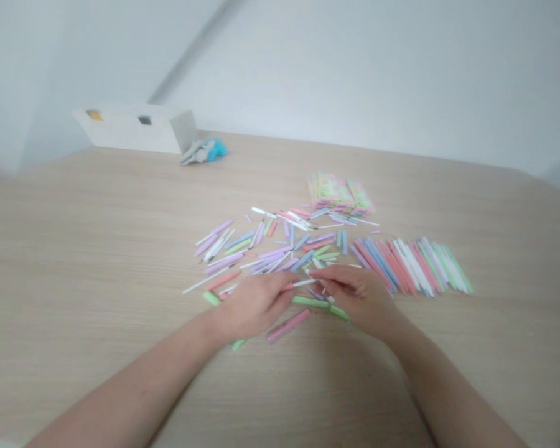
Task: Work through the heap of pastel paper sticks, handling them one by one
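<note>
Between my two hands is a slim pen piece [303, 283], white in the middle and pink toward its left end. My left hand [256, 302] pinches the pink end. At the other end, the closed fingers of my right hand [359, 295] hold the white part; their tips are blurred. Scattered pen parts [270, 255] lie under and beyond both hands: coloured barrels and caps, and thin white refills with dark tips. A pink pen barrel [288, 326] and a green one [310, 302] are just below my fingers.
Right of my hands, a row of pens [415, 266] lies side by side in several colours. Stacked printed packets [338, 191] in pink and green are behind the loose parts. At the back left stand a white box [133, 130] and crumpled grey-and-blue material [205, 151].
</note>
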Demonstrator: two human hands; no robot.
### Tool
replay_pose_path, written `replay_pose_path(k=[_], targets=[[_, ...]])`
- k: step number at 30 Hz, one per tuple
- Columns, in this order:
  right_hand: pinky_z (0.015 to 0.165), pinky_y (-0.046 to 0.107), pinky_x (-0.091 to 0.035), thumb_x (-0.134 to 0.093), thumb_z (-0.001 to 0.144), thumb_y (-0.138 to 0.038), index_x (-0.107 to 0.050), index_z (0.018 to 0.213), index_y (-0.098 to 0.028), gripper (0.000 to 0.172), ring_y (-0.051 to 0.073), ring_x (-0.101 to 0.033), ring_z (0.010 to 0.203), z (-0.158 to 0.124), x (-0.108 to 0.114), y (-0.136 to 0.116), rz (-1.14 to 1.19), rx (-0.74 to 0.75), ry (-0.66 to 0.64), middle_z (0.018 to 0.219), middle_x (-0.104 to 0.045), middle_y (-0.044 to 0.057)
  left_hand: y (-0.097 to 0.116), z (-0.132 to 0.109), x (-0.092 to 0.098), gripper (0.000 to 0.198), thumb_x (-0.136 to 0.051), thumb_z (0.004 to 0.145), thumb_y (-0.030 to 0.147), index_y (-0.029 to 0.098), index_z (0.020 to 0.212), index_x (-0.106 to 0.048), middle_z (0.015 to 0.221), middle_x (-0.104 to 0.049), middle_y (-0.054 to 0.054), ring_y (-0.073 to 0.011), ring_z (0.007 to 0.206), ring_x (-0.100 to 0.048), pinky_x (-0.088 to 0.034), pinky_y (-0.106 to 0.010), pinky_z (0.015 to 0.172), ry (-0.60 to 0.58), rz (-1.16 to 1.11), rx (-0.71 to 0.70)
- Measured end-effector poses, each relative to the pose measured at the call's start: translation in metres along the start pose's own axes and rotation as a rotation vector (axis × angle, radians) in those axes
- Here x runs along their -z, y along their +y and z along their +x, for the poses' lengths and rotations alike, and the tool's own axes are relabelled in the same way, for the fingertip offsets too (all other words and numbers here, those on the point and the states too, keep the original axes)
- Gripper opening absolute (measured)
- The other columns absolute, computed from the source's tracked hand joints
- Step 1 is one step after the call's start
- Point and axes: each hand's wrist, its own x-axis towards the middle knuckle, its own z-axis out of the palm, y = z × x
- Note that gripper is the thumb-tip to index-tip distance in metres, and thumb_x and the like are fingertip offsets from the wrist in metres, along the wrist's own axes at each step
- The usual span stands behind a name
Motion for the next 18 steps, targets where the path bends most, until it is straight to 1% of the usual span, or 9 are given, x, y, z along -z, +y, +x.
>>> replay_pose_path(k=[4, 7, 10, 15, 18], targets=[[0.064, 0.025, -0.05, -0.052, 0.085, -0.019, -0.064, 0.096, -0.02, 0.016, 0.016, -0.068, 0.075, -0.001, -0.0012, 0.0036, -0.021, -0.075, 0.003, 0.083, -0.072, 0.003, -0.0023, 0.0006, -0.0014, 0.027, -0.033, 0.096, 0.024, 0.016, 0.111, -0.053, 0.098, -0.066, -0.008, -0.0182, 0.091, -0.062, -0.046, -0.029, 0.078, -0.015, -0.017, -0.01], [0.064, 0.025, -0.05, -0.052, 0.086, -0.02, -0.061, 0.091, -0.02, 0.01, 0.016, -0.068, 0.073, -0.001, -0.0021, 0.0063, -0.001, -0.092, -0.034, 0.079, -0.071, 0.002, -0.0038, 0.0001, -0.0033, 0.028, -0.032, 0.096, 0.025, 0.016, 0.112, -0.053, 0.099, -0.066, -0.008, -0.0186, 0.092, -0.062, -0.046, -0.029, 0.078, -0.027, -0.019, -0.009], [0.065, 0.024, -0.049, -0.051, 0.087, -0.02, -0.06, 0.089, -0.02, 0.009, 0.015, -0.068, 0.072, -0.0001, -0.0023, 0.0069, 0.031, -0.095, -0.058, 0.076, -0.07, 0.001, -0.0034, -0.0004, -0.0037, 0.029, -0.031, 0.096, 0.025, 0.016, 0.114, -0.053, 0.102, -0.066, -0.009, -0.0194, 0.094, -0.062, -0.047, -0.03, 0.08, -0.035, -0.018, -0.001], [0.061, 0.022, -0.049, -0.052, 0.086, -0.02, -0.059, 0.086, -0.02, 0.008, 0.014, -0.068, 0.07, 0.0006, -0.0035, 0.0042, 0.087, -0.11, -0.07, 0.074, -0.069, 0.001, -0.0022, -0.0011, -0.0025, 0.03, -0.03, 0.097, 0.027, 0.016, 0.113, -0.054, 0.099, -0.066, -0.008, -0.0195, 0.092, -0.062, -0.047, -0.03, 0.079, -0.058, -0.021, 0.017], [0.062, 0.022, -0.051, -0.053, 0.085, -0.021, -0.058, 0.085, -0.02, 0.006, 0.015, -0.069, 0.073, -0.0002, -0.0061, 0.0049, 0.152, -0.135, -0.074, 0.074, -0.069, 0.0, -0.003, -0.0012, -0.0028, 0.03, -0.03, 0.097, 0.027, 0.017, 0.113, -0.054, 0.098, -0.066, -0.008, -0.0191, 0.092, -0.062, -0.047, -0.03, 0.078, -0.058, -0.023, 0.014]])
